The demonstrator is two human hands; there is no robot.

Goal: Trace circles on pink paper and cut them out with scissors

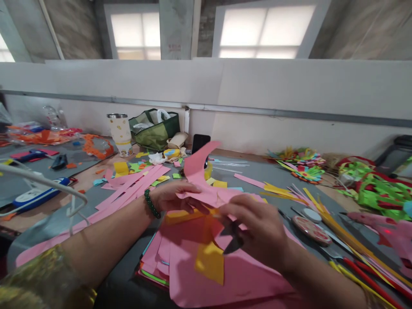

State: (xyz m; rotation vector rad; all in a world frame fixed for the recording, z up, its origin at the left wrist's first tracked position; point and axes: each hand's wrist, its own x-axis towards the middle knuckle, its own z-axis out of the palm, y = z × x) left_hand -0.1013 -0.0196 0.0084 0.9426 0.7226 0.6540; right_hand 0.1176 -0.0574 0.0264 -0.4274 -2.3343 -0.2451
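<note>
My left hand (175,196), with a green bead bracelet on the wrist, pinches a curved pink paper cutout (201,176) that stands up from the table. My right hand (257,229) is closed around dark-handled scissors (232,238), their blades at the lower edge of the pink cutout. A yellow paper piece (210,262) hangs below both hands. Under them lies a stack of pink sheets (225,279) on the grey table (273,176).
Long pink strips (128,189) lie left of my hands. A patterned cup (119,134) and a green bag (154,128) stand at the back wall. Yellow and red strips (347,240), a round tin (310,229) and green paper cutouts (380,193) lie right.
</note>
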